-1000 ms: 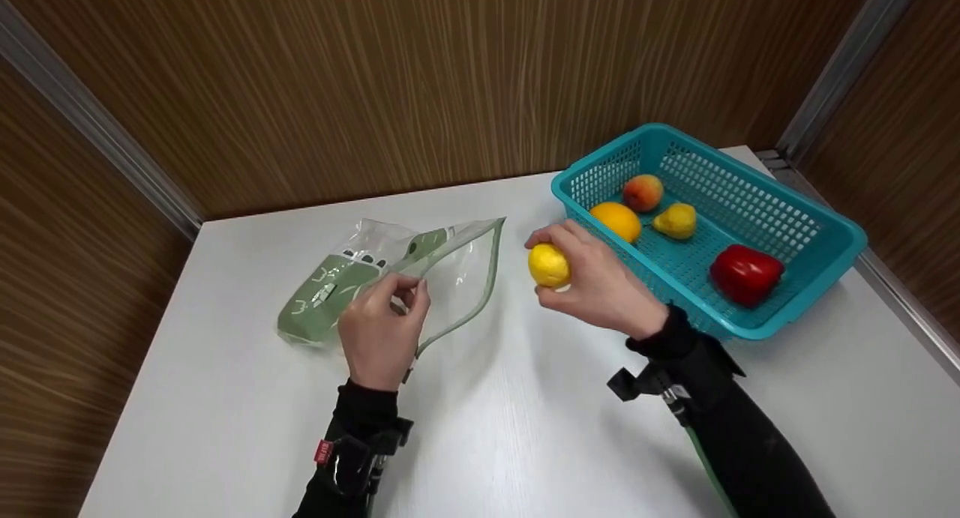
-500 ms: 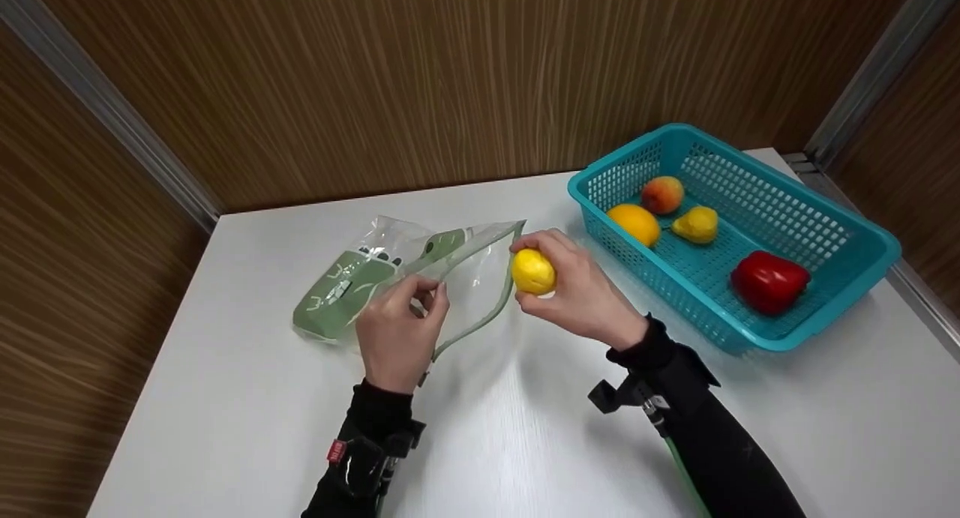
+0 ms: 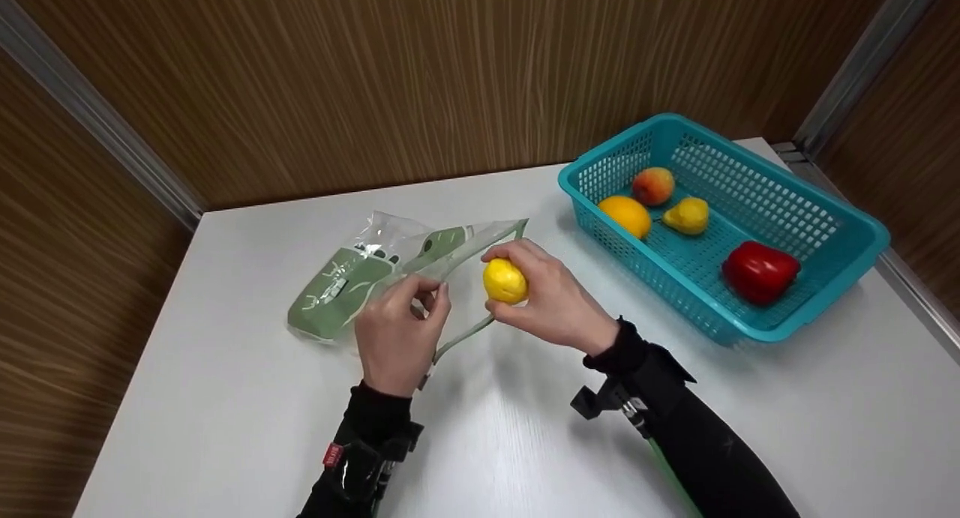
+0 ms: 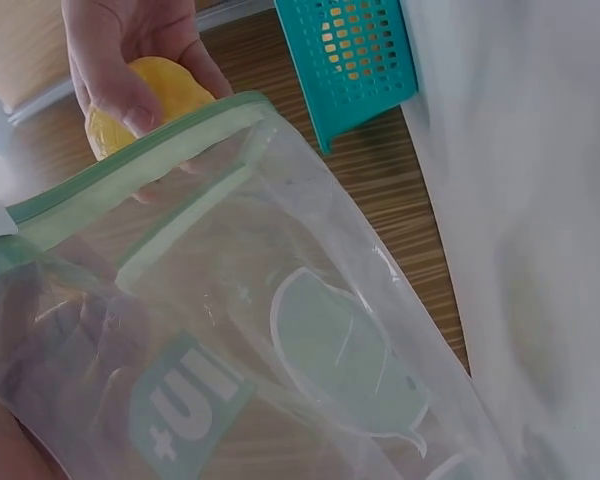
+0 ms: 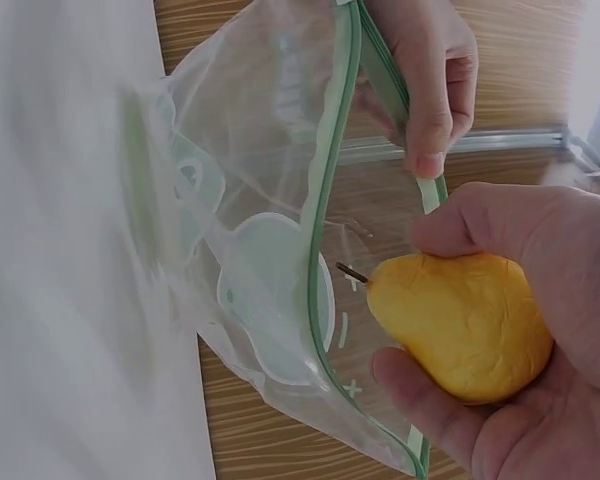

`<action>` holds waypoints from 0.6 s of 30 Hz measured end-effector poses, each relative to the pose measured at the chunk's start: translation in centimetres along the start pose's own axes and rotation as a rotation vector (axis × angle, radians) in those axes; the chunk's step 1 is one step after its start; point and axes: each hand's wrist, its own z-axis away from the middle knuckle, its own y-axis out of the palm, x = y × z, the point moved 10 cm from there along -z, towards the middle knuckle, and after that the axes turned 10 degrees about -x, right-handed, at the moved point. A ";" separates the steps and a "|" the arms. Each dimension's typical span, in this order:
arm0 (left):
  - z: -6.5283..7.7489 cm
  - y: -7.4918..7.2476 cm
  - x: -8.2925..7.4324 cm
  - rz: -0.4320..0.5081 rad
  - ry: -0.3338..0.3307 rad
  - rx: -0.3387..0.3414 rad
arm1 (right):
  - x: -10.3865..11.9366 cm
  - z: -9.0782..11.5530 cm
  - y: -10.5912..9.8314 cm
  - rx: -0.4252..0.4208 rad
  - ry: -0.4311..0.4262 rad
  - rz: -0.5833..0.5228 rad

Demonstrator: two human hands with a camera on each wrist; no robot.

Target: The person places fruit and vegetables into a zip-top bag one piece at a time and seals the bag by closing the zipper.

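My left hand pinches the rim of a clear zip bag printed in green. The bag's mouth gapes toward the right, as the right wrist view shows along its green zip edge. A yellow pear with a short dark stem is held between the thumb and fingers of my right hand. In the right wrist view the stem points into the bag's opening. From the left wrist, the pear shows just beyond the green rim, partly hidden by it.
A teal plastic basket stands at the right of the white table. In it lie an orange, a peach, another yellow pear and a red bell pepper. Wood-grain panels rise behind the table and at both sides.
My right hand has moved left with the pear, from near the basket to the bag's mouth. My left hand keeps its pinch on the rim. The camera view has shifted slightly.
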 end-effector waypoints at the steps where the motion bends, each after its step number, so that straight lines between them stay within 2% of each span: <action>1: 0.0 0.0 -0.1 0.001 0.001 0.002 | 0.0 0.1 0.2 0.005 -0.002 0.000; 10: 0.0 -0.1 -1.3 0.023 0.021 -0.001 | -0.6 0.2 1.6 -0.005 -0.017 0.029; 15: 0.0 -0.2 -1.3 0.041 0.014 0.007 | -0.8 0.2 2.2 -0.028 -0.007 0.081; 18: 0.2 -0.8 -1.1 0.036 0.014 0.003 | -0.2 0.3 2.9 -0.021 -0.030 0.103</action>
